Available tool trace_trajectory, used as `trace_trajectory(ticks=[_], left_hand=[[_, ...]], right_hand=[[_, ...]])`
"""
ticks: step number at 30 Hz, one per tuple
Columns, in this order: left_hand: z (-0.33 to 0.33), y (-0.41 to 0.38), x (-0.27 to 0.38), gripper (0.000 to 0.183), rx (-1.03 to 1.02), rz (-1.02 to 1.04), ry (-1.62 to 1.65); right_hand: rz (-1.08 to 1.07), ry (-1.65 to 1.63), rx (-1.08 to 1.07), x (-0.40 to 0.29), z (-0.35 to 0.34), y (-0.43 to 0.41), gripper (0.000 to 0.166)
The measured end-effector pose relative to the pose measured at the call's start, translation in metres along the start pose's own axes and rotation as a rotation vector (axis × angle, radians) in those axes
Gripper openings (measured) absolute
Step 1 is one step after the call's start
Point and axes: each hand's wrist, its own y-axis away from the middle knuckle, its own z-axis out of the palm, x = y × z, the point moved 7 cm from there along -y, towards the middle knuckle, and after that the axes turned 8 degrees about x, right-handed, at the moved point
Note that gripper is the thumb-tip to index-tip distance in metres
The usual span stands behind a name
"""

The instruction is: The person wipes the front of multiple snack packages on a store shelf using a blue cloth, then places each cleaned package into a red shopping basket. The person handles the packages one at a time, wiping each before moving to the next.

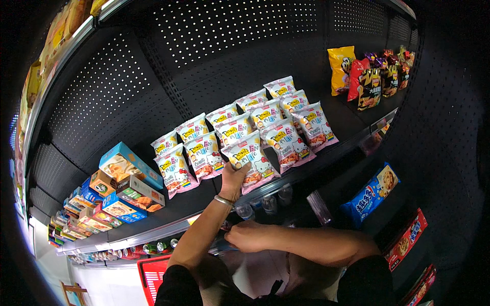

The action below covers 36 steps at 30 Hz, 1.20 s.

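My left hand (pixel 232 179), with a metal bangle at the wrist, grips a white and pink snack bag (pixel 250 151) by its lower left side. The thumb lies across the bag's front, and the fingers are mostly hidden behind it. This bag stands at the front of several matching bags, which lean upright in rows on a black shelf (pixel 206 193). Lower down, my right hand (pixel 250 236) is curled in front of my body, below the shelf's edge. Its fingertips are hidden, so I cannot tell whether it holds anything.
Boxed snacks (pixel 130 197) stand left of the bags. Yellow, red and black chip bags (pixel 369 88) stand at the far right. Beneath are bottles (pixel 269 204) and drink cans (pixel 149 248). Blue (pixel 369 197) and red cookie packs (pixel 407 239) hang at right. A red basket (pixel 153 277) is lower left.
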Motion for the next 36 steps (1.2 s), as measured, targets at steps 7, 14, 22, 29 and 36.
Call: trace_trajectory(ticks=[7, 14, 22, 29, 36], left_hand=[[-0.017, 0.033, 0.053, 0.032, -0.002, -0.208, 0.173], [-0.085, 0.087, 0.11, 0.04, 0.016, -0.184, 0.223], [-0.136, 0.121, 0.125, 0.042, 0.069, -0.045, 0.281], [-0.132, 0.128, 0.089, 0.041, 0.02, -0.198, 0.273], [-0.126, 0.132, 0.089, 0.031, 0.033, -0.223, 0.283]], right_hand=[[-0.048, -0.036, 0.049, -0.005, 0.005, 0.003, 0.02], [0.034, -0.038, -0.22, 0.004, 0.025, -0.008, 0.032], [0.526, -0.359, 0.508, 0.112, -0.045, -0.002, 0.034], [0.253, -0.481, 1.333, 0.084, -0.101, -0.007, 0.031], [0.016, -0.019, 0.997, -0.009, -0.081, -0.066, 0.039]])
